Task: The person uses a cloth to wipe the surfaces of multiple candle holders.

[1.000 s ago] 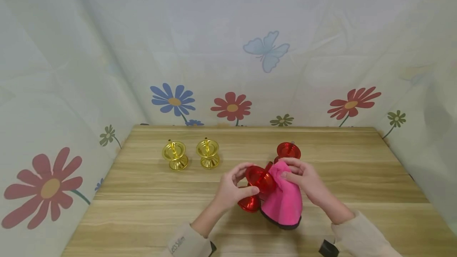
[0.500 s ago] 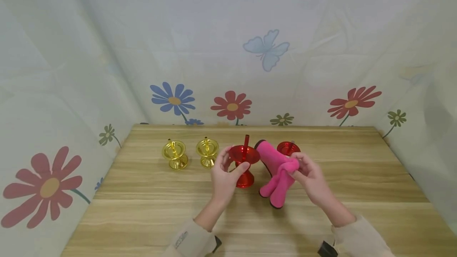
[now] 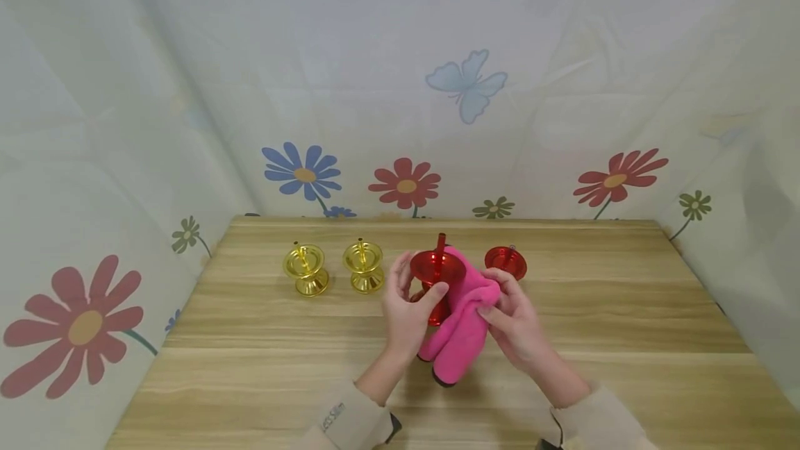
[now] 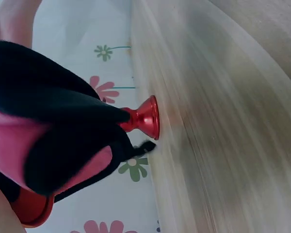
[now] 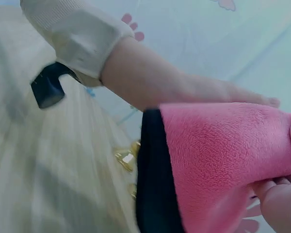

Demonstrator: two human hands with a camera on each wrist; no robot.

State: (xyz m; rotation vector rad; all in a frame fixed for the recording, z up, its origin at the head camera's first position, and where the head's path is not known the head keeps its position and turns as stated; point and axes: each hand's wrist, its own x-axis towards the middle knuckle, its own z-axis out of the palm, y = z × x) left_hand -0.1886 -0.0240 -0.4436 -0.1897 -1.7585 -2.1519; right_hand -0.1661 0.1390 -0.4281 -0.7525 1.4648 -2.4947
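Observation:
In the head view my left hand grips a red metallic candle holder around its middle, lifted and upright, its thin tube pointing up. My right hand pinches a pink cloth with dark edging, bunched at the top and hanging against the holder's right side. The cloth hides part of the holder's stem and base. In the left wrist view the cloth covers much of the scene, and the held holder's red dish shows at lower left. The right wrist view shows the cloth close up.
A second red holder stands on the wooden table behind my right hand. Two gold holders stand side by side at the back left. A flowered curtain hangs behind and beside the table.
The red holder went from tilted to upright, moving left and up, then slightly right again. The cloth swung up away from it, then came back left against it in my right hand.

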